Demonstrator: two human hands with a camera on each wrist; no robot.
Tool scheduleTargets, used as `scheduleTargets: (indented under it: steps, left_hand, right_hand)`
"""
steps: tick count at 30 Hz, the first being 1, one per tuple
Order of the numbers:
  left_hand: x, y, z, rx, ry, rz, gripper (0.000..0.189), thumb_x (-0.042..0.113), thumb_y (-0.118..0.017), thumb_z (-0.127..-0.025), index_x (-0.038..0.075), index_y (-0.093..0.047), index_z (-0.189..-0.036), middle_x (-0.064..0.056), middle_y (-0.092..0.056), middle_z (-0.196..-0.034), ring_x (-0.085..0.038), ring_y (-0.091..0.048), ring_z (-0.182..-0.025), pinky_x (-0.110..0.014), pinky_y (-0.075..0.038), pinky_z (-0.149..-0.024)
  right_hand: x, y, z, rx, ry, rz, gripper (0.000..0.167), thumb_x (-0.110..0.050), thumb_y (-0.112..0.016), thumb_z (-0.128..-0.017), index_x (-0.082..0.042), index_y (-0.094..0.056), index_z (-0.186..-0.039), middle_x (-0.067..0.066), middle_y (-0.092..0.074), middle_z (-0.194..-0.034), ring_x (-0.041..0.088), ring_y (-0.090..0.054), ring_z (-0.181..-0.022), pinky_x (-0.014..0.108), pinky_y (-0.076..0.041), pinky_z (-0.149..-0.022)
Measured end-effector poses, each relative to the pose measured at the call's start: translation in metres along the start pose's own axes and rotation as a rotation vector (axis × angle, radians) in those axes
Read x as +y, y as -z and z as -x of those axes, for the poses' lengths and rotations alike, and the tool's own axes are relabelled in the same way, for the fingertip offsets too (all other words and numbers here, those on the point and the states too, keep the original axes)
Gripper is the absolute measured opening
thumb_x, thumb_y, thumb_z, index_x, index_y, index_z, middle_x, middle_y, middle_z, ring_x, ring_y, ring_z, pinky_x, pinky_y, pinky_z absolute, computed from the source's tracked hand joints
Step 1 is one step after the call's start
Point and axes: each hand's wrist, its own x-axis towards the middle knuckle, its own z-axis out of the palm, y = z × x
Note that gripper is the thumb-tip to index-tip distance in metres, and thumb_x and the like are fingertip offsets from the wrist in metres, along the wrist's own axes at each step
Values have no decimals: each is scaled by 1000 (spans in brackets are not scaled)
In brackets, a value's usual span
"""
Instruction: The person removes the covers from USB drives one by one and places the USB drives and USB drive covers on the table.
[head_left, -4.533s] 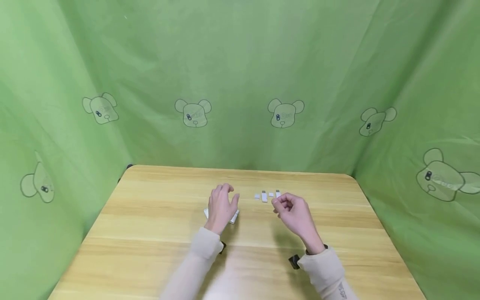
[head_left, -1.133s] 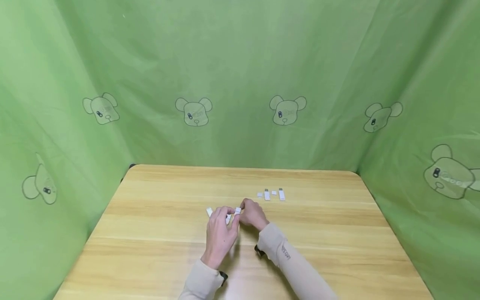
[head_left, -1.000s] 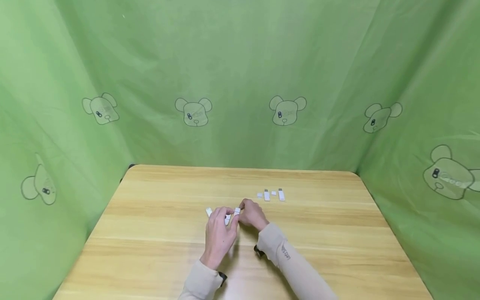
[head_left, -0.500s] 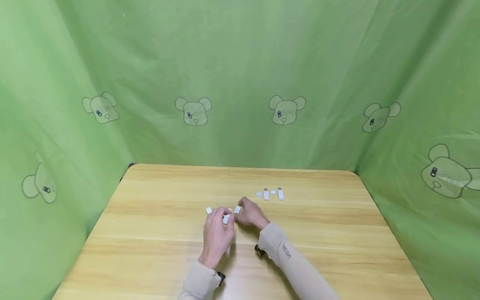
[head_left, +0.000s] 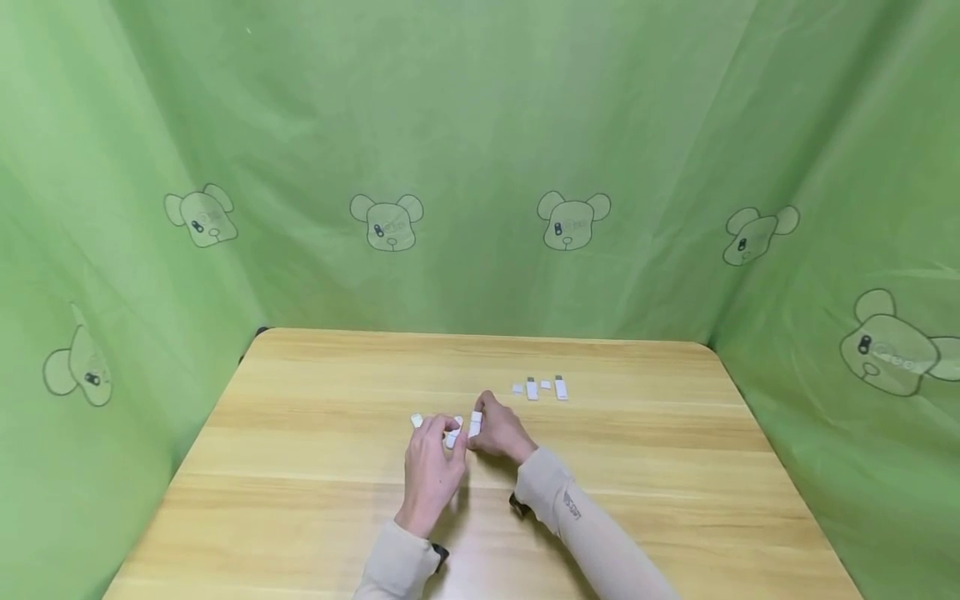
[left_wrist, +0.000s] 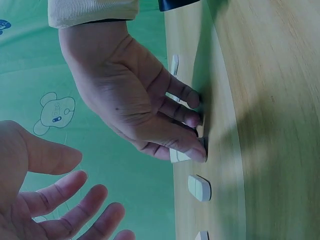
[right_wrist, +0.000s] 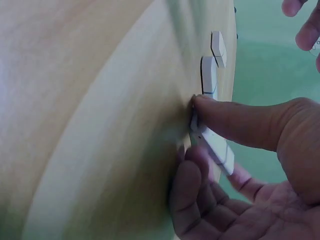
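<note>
Gone from the uncapped USB sticks (head_left: 532,391) farther back, the right hand (head_left: 504,428) pinched a capped USB stick (head_left: 476,423) beside the left hand (head_left: 432,471), whose relaxed fingers held nothing.

The right grip (left_wrist: 117,95) partly hides a white stick (left_wrist: 179,156), while the left wrist view's bottom edge crops another piece (left_wrist: 202,236).

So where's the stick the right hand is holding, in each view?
Head: the stick is below centre.
Left wrist: the stick is just below and right of centre, partly hidden.
Right wrist: the stick is right of centre, slanting.
Shared landmark: the right hand, holding it in all three.
</note>
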Motion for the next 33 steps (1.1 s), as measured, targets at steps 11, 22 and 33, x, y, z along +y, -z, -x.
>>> scheduleTargets:
  steps: [11,22,33]
  left_hand:
    - [1,0,-3,33,-30,17,14,12,-71,-91,2,-69,-102,-12,-73,-101,-32,-68,-95,-43,-55,-83]
    - [11,2,-15,89,-30,95,29,28,-62,-100,0,-69,-107,-18,-71,-108,-36,-65,-101,-48,-53,-88]
    - [21,4,-30,-30,97,272,32,29,-53,-106,2,-67,-113,-17,-67,-118,-29,-65,-103,-40,-55,-83]
  right_hand:
    - [1,9,7,-6,-11,-188,43,0,-73,-85,-7,-55,-123,4,-58,-74,13,-51,-57,23,-44,-51]
    - [-23,29,24,8,122,-247,16,-14,-55,-102,-4,-63,-92,13,-61,-80,13,-51,-63,23,-44,-53]
    - [-41,37,51,8,237,-306,25,-20,-48,-107,-4,-62,-94,20,-66,-89,21,-60,-66,23,-48,-54]
